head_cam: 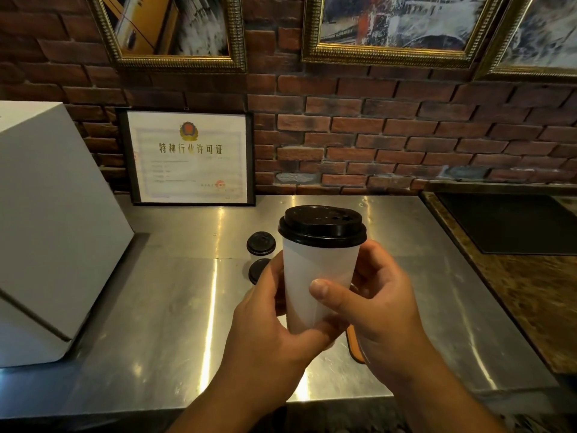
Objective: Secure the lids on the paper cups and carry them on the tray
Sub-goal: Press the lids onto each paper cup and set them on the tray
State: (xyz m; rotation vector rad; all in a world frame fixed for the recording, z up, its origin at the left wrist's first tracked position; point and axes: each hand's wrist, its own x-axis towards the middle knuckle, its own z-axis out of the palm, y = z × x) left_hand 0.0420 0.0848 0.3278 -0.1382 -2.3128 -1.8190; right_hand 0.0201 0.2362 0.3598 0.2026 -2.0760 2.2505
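I hold a white paper cup (315, 276) upright above the steel counter, a black lid (321, 226) sitting on its rim. My left hand (271, 326) wraps the cup's lower left side and base. My right hand (374, 301) grips its right side, thumb across the front. Behind the cup two more lidded cups stand on the counter, one (261, 243) farther back and one (257, 270) partly hidden by my left hand. A brown tray's rounded edge (354, 348) shows under my right hand; most of it is hidden.
A large white box (53, 232) stands on the counter's left side. A framed certificate (190, 157) leans against the brick wall. To the right is a brown stone counter (537, 292) with a dark recessed panel (512, 223). The steel counter's front edge (187, 404) is close to me.
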